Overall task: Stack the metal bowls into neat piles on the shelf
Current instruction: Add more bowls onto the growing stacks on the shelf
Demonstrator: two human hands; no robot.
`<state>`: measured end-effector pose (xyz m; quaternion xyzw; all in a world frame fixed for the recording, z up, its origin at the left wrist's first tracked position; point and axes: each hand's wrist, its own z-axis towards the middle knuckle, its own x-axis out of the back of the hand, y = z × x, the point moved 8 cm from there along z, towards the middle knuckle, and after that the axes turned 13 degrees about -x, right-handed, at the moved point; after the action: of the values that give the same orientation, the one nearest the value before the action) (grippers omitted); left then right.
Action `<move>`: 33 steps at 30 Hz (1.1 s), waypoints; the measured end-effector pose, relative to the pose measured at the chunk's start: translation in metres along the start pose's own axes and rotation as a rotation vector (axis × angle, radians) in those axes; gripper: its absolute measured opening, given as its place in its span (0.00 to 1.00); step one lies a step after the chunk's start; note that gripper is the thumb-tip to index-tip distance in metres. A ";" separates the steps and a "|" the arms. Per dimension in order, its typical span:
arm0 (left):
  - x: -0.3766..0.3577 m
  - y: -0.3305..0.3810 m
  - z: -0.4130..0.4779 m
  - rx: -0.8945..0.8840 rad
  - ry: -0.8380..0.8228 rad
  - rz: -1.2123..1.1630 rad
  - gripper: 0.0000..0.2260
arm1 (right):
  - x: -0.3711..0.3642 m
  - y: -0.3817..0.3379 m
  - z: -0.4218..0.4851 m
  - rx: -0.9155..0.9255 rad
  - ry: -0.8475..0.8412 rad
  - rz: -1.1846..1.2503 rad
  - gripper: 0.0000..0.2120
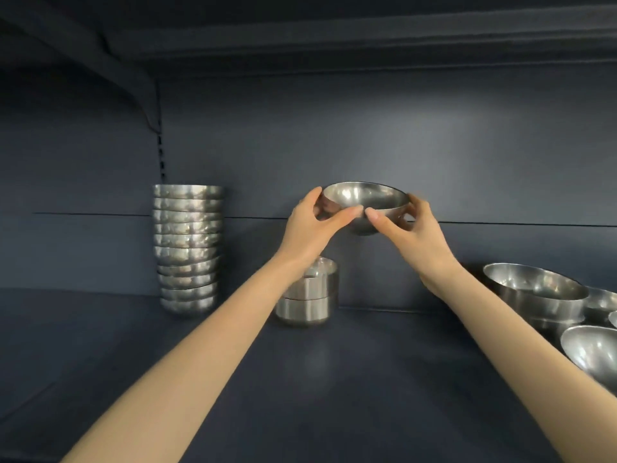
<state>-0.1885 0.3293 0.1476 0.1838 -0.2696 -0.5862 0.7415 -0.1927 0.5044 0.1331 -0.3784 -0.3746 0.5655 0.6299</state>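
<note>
A shiny metal bowl [364,198] is held upright in the air in front of the shelf's back wall. My left hand [312,225] grips its left rim, thumb on the near edge. My right hand [409,225] grips its right rim the same way. Directly below, a short pile of metal bowls [309,300] stands on the dark shelf [334,379], partly hidden by my left forearm. A tall pile of several metal bowls [187,248] stands at the left.
Several loose metal bowls [534,292] of larger size sit at the right edge of the shelf, one [591,352] near the front. The dark back wall and the shelf above close in the space.
</note>
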 end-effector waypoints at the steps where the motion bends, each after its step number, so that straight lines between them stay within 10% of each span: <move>1: 0.015 0.002 0.002 -0.003 0.020 -0.003 0.28 | -0.014 -0.006 0.005 0.005 -0.022 0.009 0.25; 7: 0.114 0.021 0.019 -0.063 0.110 0.094 0.08 | -0.106 -0.045 0.032 0.034 -0.114 -0.024 0.31; 29: 0.287 -0.087 0.070 0.051 -0.002 0.069 0.05 | -0.302 -0.043 0.092 -0.110 -0.121 -0.201 0.52; 33: 0.287 -0.100 0.067 0.071 0.012 0.032 0.11 | -0.308 -0.032 0.092 -0.158 -0.124 -0.199 0.41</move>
<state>-0.2583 0.0296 0.1943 0.2092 -0.2887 -0.5630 0.7456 -0.2860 0.2007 0.1878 -0.3523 -0.4918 0.4912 0.6267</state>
